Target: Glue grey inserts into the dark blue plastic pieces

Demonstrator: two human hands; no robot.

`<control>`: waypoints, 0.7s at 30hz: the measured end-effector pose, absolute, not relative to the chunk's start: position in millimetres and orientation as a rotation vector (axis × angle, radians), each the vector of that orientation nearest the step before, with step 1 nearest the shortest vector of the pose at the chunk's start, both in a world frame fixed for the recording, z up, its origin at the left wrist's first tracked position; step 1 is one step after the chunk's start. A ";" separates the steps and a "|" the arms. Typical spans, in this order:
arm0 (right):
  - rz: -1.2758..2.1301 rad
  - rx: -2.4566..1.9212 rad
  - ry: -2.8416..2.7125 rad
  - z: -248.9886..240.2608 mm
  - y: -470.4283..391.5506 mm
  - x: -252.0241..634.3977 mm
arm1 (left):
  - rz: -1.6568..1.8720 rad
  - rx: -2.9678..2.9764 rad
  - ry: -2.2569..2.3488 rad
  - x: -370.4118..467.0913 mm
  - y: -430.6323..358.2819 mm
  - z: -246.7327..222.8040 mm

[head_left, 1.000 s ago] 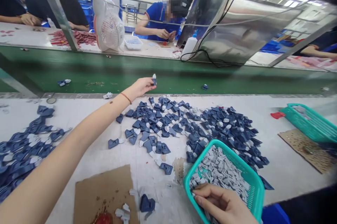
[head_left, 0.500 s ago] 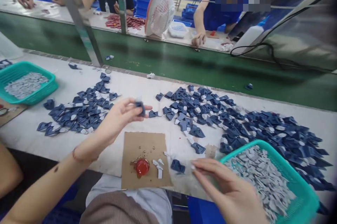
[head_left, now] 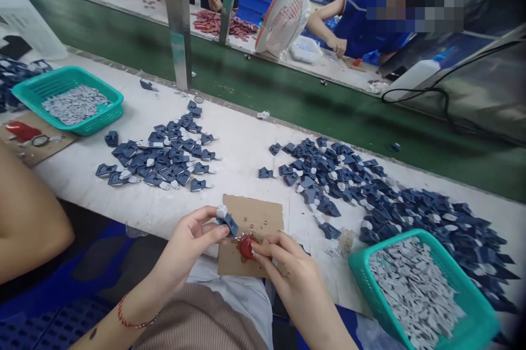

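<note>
My left hand pinches a dark blue plastic part with a pale grey piece at its upper end. It holds the part in the air by the left side of a brown cardboard sheet. My right hand is closed, thumb and fingertips together, on a small pale grey piece mostly hidden by the fingers. Those fingertips are at a round red blob or cap on the cardboard, with wet-looking liquid around it. Whether the piece touches the red thing I cannot tell.
Dark blue parts lie in a left pile and a larger right pile. A green basket of pale grey pieces stands at right, another green basket at left. A neighbour's arm is at left; people sit across the green belt.
My left hand has come down and nearer to me, toward the cardboard, still holding the blue part. My right hand has moved left from beside the right basket to the red thing. The view has shifted left.
</note>
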State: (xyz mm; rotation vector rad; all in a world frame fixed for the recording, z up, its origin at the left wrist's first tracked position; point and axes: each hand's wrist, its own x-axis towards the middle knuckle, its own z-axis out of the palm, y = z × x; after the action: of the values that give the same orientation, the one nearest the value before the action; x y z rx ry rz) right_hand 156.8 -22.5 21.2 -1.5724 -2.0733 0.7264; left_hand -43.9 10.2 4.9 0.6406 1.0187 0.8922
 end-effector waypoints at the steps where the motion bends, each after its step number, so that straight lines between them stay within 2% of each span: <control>1: 0.714 -1.582 -2.073 21.7 -22.9 155.6 | 0.885 0.640 1.007 -44.2 9.5 3.5; 17: 0.693 -1.555 -2.095 17.0 -26.0 155.6 | 0.883 0.668 0.947 -33.8 1.5 -8.1; 21: 0.853 -1.571 -1.963 19.7 -24.3 159.3 | 0.868 0.677 0.924 -32.0 0.2 -9.7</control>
State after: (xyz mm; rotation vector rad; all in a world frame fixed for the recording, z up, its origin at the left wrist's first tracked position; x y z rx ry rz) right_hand 159.3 -24.3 19.7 -1.5709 -1.9634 0.8533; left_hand -32.0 0.2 -9.7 0.6769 0.9236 0.8681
